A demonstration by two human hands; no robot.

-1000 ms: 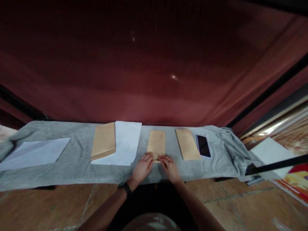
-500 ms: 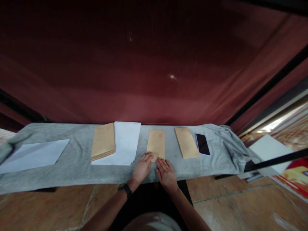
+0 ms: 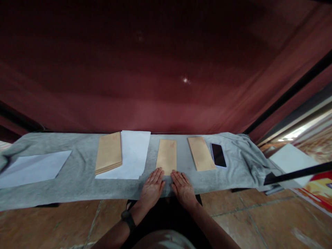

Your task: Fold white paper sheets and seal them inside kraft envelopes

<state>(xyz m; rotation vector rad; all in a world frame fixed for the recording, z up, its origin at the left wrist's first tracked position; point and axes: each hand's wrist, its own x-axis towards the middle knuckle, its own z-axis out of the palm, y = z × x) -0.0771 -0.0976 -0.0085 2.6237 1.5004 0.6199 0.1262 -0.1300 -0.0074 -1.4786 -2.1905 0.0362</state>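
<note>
A brown paper envelope lies flat on the grey cloth in front of me, with a faint red mark near its far right corner. My left hand rests at its near left corner, fingers stretched out and flat. At the near right corner lies my right hand, its fingers also extended, their tips touching the envelope's edge. Neither hand grips anything. A dark watch is on my left wrist.
Left of me, a stack of brown envelopes lies partly over white paper sheets. More white paper is farther left on the grey cloth. Another envelope and a phone lie to the right. A dark red panel stands behind.
Both hands have drawn back toward me, to the envelope's near corners, and my left hand has flattened. The envelope has barely moved.
</note>
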